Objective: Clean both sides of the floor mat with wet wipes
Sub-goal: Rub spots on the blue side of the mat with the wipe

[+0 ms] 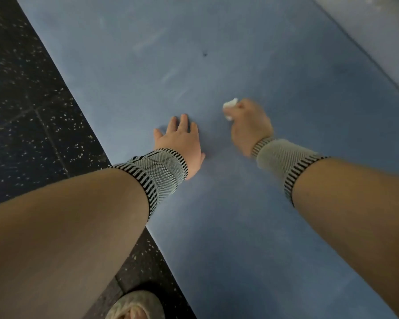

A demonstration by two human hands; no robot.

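Observation:
A blue floor mat (217,54) lies flat and runs diagonally across the view. My left hand (180,143) presses flat on the mat near its left edge, fingers spread. To its right, my right hand (249,125) grips a crumpled white wet wipe (230,106) and holds it against the mat surface. The right hand looks slightly blurred. Both wrists wear grey knitted bands with black stripes. A small dark speck (204,54) and faint pale streaks mark the mat farther ahead.
Dark speckled floor tiles (28,107) border the mat on the left. A paler blue strip (378,38) runs along the mat's upper right edge. A foot in a light slipper (136,305) stands on the floor at the bottom.

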